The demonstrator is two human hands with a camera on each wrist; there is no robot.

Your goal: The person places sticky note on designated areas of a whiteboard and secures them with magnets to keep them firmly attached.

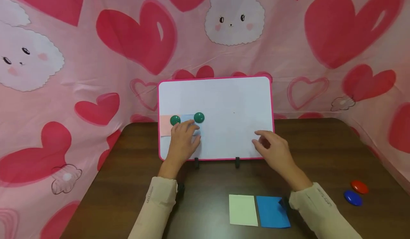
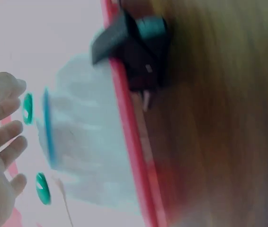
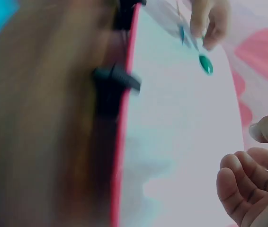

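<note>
A whiteboard (image 1: 221, 125) with a pink frame stands on the table. On its left side are a pale pink sticky note (image 1: 165, 125) and a light blue sticky note (image 1: 187, 117), with one round green magnet (image 1: 175, 120) by the pink one and another green magnet (image 1: 199, 117) at the blue one's upper right. My left hand (image 1: 183, 141) hovers in front of these notes, fingers spread and slightly bent, nothing in its grasp; the left wrist view shows its fingers (image 2: 12, 142) beside both magnets. Before the board's lower right, my right hand (image 1: 276, 149) is held with loosely bent fingers (image 3: 228, 187) and holds nothing.
Dark clips (image 1: 237, 162) support the board's lower edge. On the table (image 1: 128, 182) nearer me lie a pale green sticky note (image 1: 243, 210) and a blue sticky note (image 1: 272, 212). A red magnet (image 1: 359, 187) and a blue magnet (image 1: 353, 198) lie far right. Heart-patterned cloth (image 1: 298, 46) hangs behind.
</note>
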